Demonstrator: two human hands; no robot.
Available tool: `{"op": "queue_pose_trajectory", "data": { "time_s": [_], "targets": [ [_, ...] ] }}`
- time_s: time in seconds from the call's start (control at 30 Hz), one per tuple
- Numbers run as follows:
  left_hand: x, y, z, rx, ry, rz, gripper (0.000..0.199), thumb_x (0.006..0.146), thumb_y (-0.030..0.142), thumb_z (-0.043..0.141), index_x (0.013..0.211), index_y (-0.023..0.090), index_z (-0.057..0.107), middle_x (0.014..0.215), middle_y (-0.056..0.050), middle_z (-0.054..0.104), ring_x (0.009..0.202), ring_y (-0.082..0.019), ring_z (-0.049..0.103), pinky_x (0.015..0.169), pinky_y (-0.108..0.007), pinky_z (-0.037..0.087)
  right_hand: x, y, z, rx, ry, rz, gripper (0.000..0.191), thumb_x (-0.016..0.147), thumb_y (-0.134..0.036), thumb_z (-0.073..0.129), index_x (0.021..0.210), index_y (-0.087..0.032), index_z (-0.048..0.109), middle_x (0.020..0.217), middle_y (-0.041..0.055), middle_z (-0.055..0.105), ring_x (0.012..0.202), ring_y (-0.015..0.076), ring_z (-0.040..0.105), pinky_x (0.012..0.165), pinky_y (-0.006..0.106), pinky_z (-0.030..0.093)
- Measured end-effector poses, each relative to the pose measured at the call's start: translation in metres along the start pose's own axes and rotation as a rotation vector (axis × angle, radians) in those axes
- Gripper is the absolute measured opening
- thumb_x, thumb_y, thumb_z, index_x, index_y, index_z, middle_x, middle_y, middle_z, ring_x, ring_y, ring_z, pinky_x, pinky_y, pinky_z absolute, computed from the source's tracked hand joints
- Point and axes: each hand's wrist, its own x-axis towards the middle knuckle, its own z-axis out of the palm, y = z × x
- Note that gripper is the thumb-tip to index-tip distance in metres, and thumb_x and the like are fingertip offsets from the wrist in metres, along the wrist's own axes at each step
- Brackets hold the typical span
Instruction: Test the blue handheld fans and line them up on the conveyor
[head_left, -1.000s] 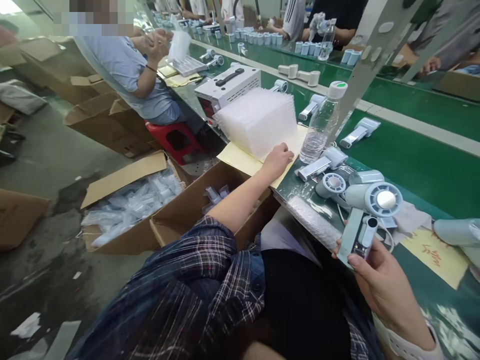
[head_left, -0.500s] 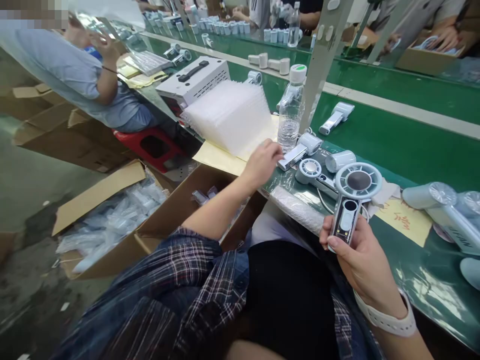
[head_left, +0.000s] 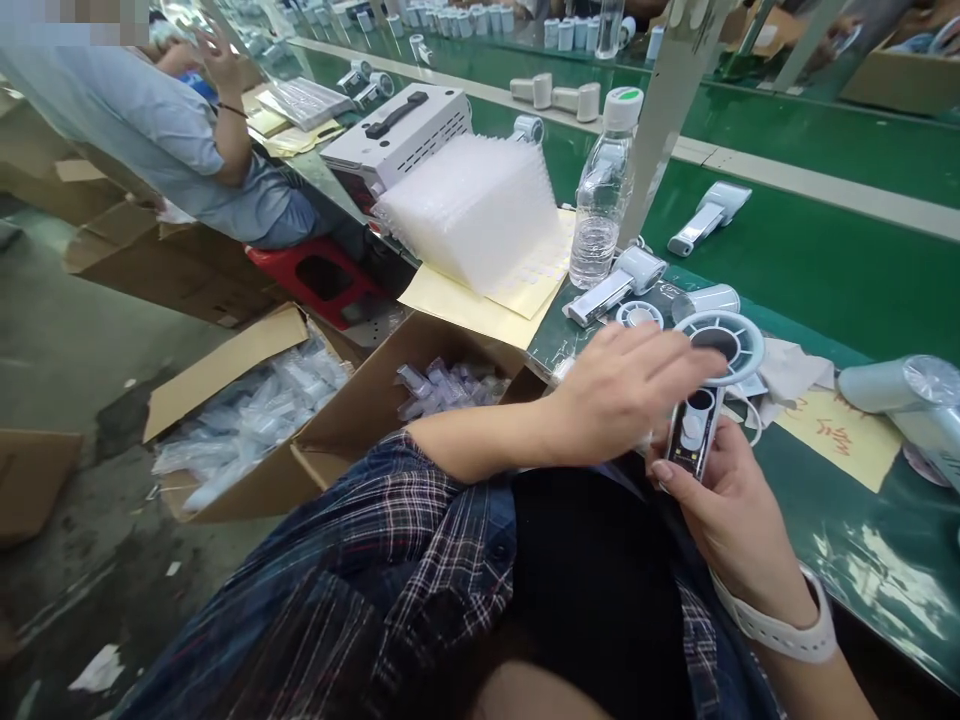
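Observation:
My right hand (head_left: 739, 505) is wrapped around the handle of a light-blue handheld fan (head_left: 691, 432), its round grille tilted up at the top. My left hand (head_left: 619, 395) reaches across to this fan with fingers stretched out, the fingertips over the grille's dark centre; whether they touch it I cannot tell. Behind my left hand, another handheld fan (head_left: 639, 315) shows only its round head. A folded fan (head_left: 619, 287) lies on the bench close by, next to a light-blue cylinder (head_left: 714, 298) in clear wrap.
A water bottle (head_left: 600, 200) stands beside a metal post (head_left: 667, 110). Left of it are stacked bubble-wrap sheets (head_left: 480, 210) and a white metal box (head_left: 401, 140). Cardboard boxes with bagged parts (head_left: 262, 420) and clear pieces (head_left: 446, 390) sit below. A co-worker (head_left: 172, 130) sits left.
My left hand has moved right, from beside the folded fan to over the held fan's head. My right hand keeps its grip on the fan. The view has shifted slightly.

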Motion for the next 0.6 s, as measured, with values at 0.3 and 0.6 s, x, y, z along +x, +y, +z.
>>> {"op": "queue_pose_trajectory", "data": {
  "time_s": [0.3, 0.6],
  "targets": [
    [-0.028, -0.206, -0.012, 0.269, 0.367, -0.814, 0.038, 0.092, 0.022, 0.075, 0.126, 0.027, 0.058, 0.162, -0.014, 0.052, 0.162, -0.038, 0.032, 0.134, -0.066, 0.024, -0.007, -0.015, 0.001, 0.116, -0.164, -0.01, 0.037, 0.085, -0.044, 0.091, 0.105, -0.026, 0.065, 0.098, 0.0024, 0.066, 0.069, 0.0127, 0.061, 0.061, 0.028, 0.052],
    [-0.051, -0.263, -0.031, 0.164, 0.495, -0.75, 0.035, 0.1, 0.041, 0.075, 0.117, 0.027, 0.048, 0.143, -0.006, 0.051, 0.137, -0.023, 0.044, 0.125, -0.051, 0.035, -0.006, -0.02, 0.005, 0.126, -0.181, -0.007, 0.037, 0.084, -0.044, 0.092, 0.107, -0.027, 0.067, 0.097, 0.0017, 0.066, 0.069, 0.0128, 0.062, 0.061, 0.027, 0.051]
  ]
}}
